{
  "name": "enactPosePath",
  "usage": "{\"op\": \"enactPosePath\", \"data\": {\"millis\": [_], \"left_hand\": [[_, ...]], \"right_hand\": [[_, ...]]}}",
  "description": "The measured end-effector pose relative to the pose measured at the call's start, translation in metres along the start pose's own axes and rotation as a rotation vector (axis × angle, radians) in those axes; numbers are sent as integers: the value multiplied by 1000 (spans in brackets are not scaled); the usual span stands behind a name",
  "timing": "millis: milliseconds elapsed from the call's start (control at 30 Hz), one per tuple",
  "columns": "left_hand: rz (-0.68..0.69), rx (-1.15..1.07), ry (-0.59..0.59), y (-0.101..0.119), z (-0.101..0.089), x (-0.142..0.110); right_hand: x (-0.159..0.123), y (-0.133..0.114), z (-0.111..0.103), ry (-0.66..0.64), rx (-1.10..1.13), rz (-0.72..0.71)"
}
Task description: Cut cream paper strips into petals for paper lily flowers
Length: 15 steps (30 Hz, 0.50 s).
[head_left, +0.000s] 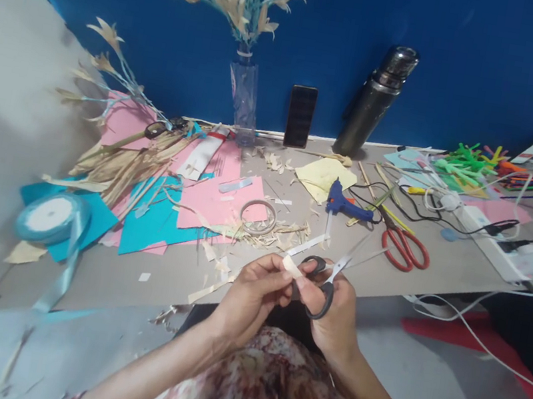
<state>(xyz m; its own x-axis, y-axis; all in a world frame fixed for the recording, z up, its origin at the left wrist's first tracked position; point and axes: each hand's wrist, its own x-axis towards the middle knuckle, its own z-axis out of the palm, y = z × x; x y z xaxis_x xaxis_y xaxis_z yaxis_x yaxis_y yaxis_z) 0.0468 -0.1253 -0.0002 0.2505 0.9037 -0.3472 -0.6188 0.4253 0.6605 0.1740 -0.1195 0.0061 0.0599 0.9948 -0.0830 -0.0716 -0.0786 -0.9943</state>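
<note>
A small pale strip (291, 267), which looks like dried husk or paper, is pinched by my left hand (252, 291) in front of my body. My right hand (337, 308) holds black-handled scissors (326, 298), their blades pointing up and away to the right, and its fingertips also touch the strip's lower end. Both hands are close together at the table's front edge. Just beyond them lie a roll of tape (258, 217) and scattered pale shavings (286, 235). A blue glue gun (346, 205) and red-handled scissors (405, 250) rest farther right.
Pink sheets (199, 206), blue sheets (141, 227) and a light blue ribbon spool (48, 219) cover the left side. At the back stand a bottle (243, 98) of pale flowers, a phone (300, 117) and a dark flask (375, 105). Cables run around a white power strip (492, 242) at right.
</note>
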Motion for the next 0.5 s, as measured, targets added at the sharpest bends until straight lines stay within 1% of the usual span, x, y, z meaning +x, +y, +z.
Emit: {"op": "enactPosePath", "data": {"millis": [100, 233, 300, 333, 400, 500], "left_hand": [[20, 5, 31, 3, 0, 0], [36, 20, 53, 5, 0, 0], [53, -1, 69, 8, 0, 1], [66, -16, 79, 11, -1, 1], [92, -27, 102, 17, -1, 2], [127, 21, 137, 25, -2, 3]], "right_hand": [[1, -1, 3, -15, 11, 21], [1, 3, 3, -42, 62, 44], [0, 4, 0, -81, 27, 32], [0, 4, -2, -123, -2, 21], [-2, 4, -8, -258, -60, 8], [-6, 5, -14, -452, -149, 23]]}}
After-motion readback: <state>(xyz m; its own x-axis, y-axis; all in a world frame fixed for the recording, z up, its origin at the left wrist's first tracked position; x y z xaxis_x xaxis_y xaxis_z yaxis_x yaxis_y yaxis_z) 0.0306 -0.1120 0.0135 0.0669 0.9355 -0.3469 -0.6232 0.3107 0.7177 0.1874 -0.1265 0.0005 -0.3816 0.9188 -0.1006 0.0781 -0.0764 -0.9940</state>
